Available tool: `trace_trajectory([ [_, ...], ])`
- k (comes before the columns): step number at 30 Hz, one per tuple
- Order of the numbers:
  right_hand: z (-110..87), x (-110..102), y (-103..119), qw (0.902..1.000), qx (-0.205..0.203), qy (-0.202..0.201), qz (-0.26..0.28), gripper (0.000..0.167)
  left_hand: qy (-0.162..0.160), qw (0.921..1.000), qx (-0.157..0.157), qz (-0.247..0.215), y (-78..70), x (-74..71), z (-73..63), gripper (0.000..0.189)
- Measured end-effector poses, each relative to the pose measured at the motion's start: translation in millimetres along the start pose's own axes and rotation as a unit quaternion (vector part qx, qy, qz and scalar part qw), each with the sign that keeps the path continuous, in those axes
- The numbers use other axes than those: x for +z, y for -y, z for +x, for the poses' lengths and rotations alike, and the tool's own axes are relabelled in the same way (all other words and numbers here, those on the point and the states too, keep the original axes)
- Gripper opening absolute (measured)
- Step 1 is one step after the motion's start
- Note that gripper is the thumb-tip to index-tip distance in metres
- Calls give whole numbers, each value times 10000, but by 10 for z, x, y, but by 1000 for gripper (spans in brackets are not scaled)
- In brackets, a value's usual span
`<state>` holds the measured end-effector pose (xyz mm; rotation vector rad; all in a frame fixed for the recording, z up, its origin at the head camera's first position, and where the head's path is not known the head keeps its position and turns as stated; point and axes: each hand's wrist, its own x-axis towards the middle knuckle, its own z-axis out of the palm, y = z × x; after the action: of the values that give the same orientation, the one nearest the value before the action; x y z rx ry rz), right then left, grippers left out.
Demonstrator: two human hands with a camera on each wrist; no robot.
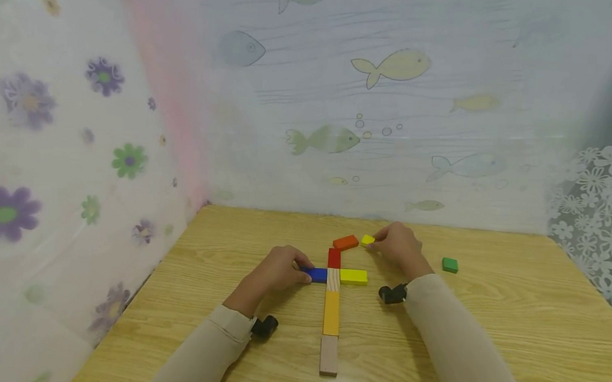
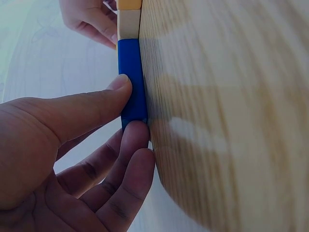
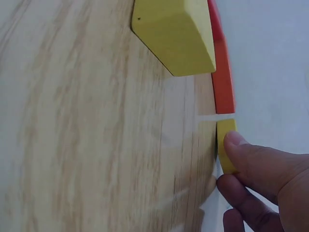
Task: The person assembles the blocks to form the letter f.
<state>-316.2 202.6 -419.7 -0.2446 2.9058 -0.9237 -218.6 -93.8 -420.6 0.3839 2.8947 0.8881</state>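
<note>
A row of wooden blocks runs up the table: a tan block point(image 1: 329, 355), an orange-yellow block point(image 1: 332, 313), a pale striped block point(image 1: 333, 280) and a red block point(image 1: 334, 258). My left hand point(image 1: 281, 267) pinches the blue block point(image 2: 131, 82), which abuts the striped block's left side. A long yellow block point(image 1: 354, 277) lies against the other side. At the top, an orange-red block point(image 1: 345, 242) slants up to the right from the red one. Just past its right end, my right hand point(image 1: 399, 248) holds a small yellow block point(image 3: 225, 145) between thumb and fingers.
A green block point(image 1: 450, 265) lies alone to the right of my right hand. Behind the table point(image 1: 508, 347) stands a fish-patterned curtain point(image 1: 312, 97), with a flowered one point(image 1: 63, 162) along the left. Small black cameras sit at both wrists.
</note>
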Motion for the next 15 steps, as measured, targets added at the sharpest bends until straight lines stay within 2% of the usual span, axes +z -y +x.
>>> trace_trajectory([
  [15, 37, 62, -5, 10000, -32, -36, -76, 44, -6, 10000, 25, -40, 1, -1, 8, 23],
])
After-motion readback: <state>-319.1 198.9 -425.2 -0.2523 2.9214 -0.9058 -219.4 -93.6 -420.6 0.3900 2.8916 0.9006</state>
